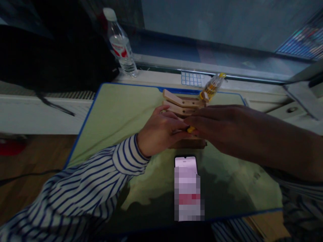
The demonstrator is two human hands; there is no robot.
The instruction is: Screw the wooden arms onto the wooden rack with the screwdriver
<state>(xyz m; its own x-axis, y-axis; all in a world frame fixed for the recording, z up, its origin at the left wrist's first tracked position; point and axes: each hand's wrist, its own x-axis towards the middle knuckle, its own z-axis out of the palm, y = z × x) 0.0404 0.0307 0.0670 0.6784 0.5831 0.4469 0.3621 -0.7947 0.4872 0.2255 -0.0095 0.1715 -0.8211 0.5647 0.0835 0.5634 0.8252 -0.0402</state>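
Observation:
A wooden assembly [187, 103] of pale angled slats with small round holes rests on the table, partly hidden under both hands. My left hand [163, 129] comes in from the left, its fingers bent over the slats and its thumb and forefinger closed toward the middle. From the right my right hand [224, 127] reaches across, fingers pressed together over the assembly. Between the fingertips of both hands shows a small yellow piece [191, 129]; the rest of it is covered. The right fingertips are partly hidden and dark.
A lit phone [186, 162] lies on the blue-edged green table [126, 111] just below the assembly. Behind the slats is a clear and yellow bottle-like container [213, 86]. A water bottle [123, 52] stands on the sill by the window; a dark bag [55, 57] is at left.

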